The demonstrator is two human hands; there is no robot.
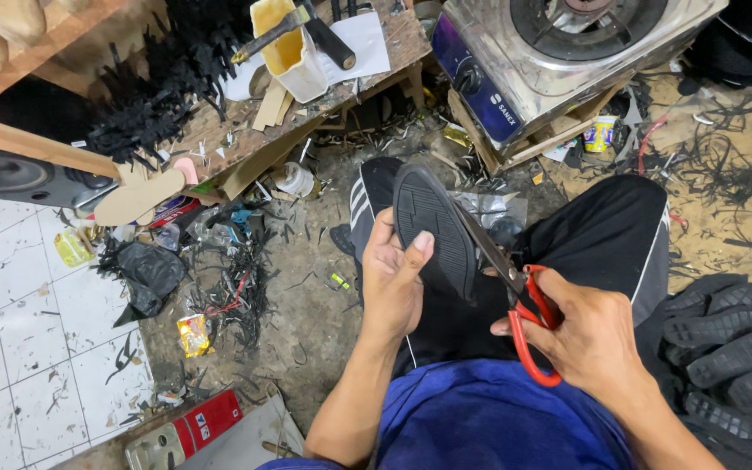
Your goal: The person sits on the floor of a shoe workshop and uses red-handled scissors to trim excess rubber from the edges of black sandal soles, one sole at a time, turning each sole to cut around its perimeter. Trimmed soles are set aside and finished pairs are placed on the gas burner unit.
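Left hand (391, 283) grips the black shoe sole (434, 228); right hand (589, 335) grips red-handled scissors (515, 296) at its right edge. Risk: blades veering inward, likely spoiling the outline or nicking the thumb.

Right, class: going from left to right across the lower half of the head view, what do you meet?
White floor tiles → yellow wrapper → left hand → black shoe sole → red-handled scissors → right hand → pile of black soles.
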